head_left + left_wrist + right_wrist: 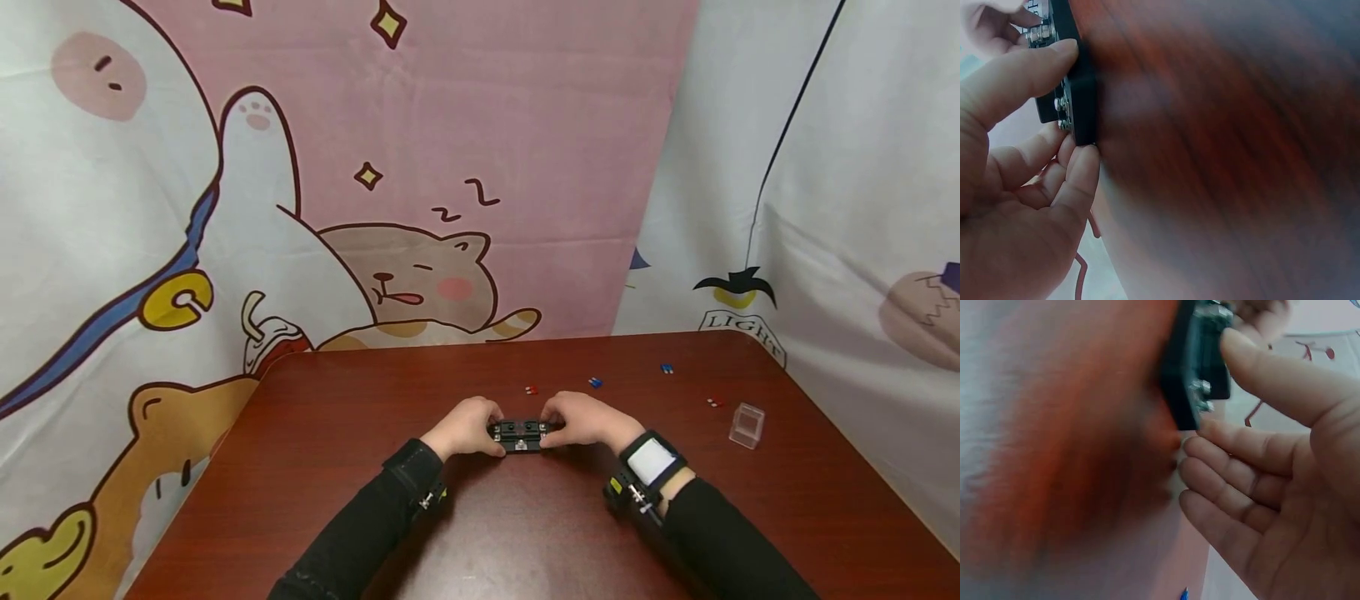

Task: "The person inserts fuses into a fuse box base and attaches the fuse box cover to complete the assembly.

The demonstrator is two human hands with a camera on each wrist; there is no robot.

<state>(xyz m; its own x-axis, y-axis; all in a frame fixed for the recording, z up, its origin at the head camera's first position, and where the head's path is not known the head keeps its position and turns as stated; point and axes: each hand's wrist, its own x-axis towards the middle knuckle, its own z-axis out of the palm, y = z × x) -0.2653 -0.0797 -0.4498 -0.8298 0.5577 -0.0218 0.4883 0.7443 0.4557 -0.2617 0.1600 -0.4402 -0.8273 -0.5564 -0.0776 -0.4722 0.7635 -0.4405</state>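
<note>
A black terminal block (521, 433) with silver metal screws sits between both hands above the middle of the table. My left hand (468, 427) pinches its left end, the thumb lying across the near face. At the opposite end, my right hand (588, 419) holds the block between the thumb and the fingers. In the right wrist view the block (1180, 381) is tilted and partly blurred, and the three lower fingers stay off it. The left wrist view shows the block's dark base (1086, 103) and bright screws near the fingertips.
Beyond the hands, small red-and-white pieces (532, 390) and blue pieces (595, 382) lie on the brown table (337, 500). Farther right are another blue piece (667, 368), another red one (715, 402) and a clear plastic box (747, 426). A printed cloth (562, 167) hangs behind.
</note>
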